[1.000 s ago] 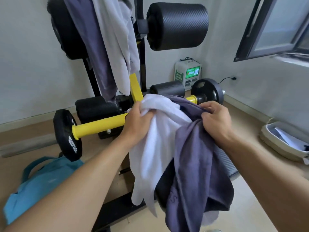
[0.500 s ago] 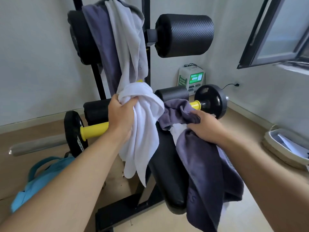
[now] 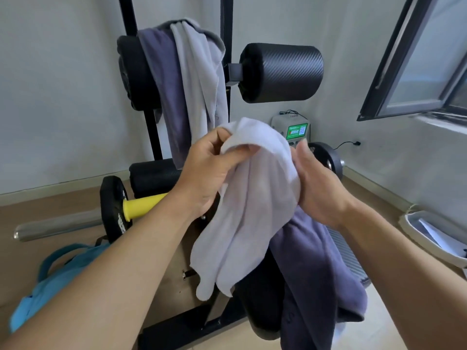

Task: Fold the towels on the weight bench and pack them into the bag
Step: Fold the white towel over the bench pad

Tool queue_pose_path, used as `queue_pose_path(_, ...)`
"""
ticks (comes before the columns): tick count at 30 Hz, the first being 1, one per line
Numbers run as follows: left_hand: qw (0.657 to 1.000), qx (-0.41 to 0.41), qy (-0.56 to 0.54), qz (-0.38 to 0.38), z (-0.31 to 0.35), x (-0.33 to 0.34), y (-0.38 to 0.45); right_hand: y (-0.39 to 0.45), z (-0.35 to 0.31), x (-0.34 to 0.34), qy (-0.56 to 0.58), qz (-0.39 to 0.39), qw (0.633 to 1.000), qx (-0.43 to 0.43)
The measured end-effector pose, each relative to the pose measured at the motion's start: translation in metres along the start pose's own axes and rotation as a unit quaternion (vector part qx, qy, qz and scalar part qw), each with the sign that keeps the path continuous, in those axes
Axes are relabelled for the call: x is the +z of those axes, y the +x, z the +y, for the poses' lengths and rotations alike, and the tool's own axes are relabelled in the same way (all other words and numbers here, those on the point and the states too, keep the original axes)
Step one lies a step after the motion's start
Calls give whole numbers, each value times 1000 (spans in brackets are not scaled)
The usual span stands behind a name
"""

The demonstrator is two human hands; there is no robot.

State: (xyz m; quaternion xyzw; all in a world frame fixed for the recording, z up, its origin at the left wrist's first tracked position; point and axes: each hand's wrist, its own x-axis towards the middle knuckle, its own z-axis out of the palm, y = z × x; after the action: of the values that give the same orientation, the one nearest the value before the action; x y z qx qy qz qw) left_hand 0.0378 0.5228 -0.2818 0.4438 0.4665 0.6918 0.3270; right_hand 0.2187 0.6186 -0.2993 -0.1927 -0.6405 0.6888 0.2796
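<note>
A person's left hand [image 3: 206,178] pinches the top of a white towel [image 3: 249,205], fingers curled into its fold, while the right hand [image 3: 319,188] grips its far side. Below the right hand a purple towel [image 3: 321,279] drapes over the weight bench [image 3: 255,309]. Down left of the left hand lies a blue bag [image 3: 48,286]; beyond, two more towels [image 3: 187,79] hang.

White towel lifted
My right hand [image 3: 319,188] left the purple towel [image 3: 313,269] and now both hands hold the white towel [image 3: 252,198].
</note>
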Motion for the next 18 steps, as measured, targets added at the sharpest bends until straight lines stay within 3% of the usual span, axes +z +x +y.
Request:
queue_pose_path(3,994,33,93,51,-3,-11,5,-7,-7,14,-155,15,987,-43)
queue_pose_path(6,988,34,111,104,1,-24,5,-15,-12,26,-152,43,987,-30)
queue_pose_path(13,936,49,319,141,16,-43,2,-30,-25,54,-216,-148,961,87)
queue_pose_path(18,950,24,168,260,37,-58,-3,-29,-26,59,-152,-137,970,129)
